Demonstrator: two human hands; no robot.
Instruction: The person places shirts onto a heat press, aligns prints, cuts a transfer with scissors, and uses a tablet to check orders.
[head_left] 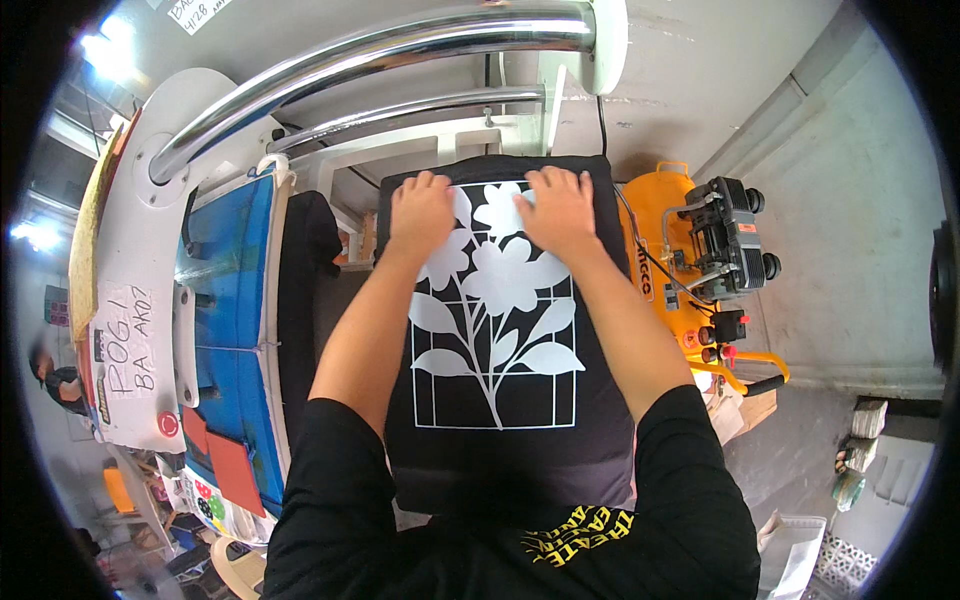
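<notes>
A black cloth piece (520, 465) lies spread over a flat, padded-looking bed in front of me. On it is a large white flower design (503, 277) with leaves, a stem and a thin white grid frame; whether it is a print or a loose sheet, I cannot tell. My left hand (421, 212) rests on the upper left corner of the design, fingers stretched toward the far edge. Opposite it, my right hand (561, 212) rests on the upper right corner, its thumb spread inward over a petal. Neither hand visibly grips anything.
Thick chrome bars (400, 50) of a white machine cross above the bed. Left stands a blue-covered unit (235, 300) beside a white panel (135, 370) with a red button. On the right are a yellow air compressor (665, 240) and, lower, a white bin (790, 550).
</notes>
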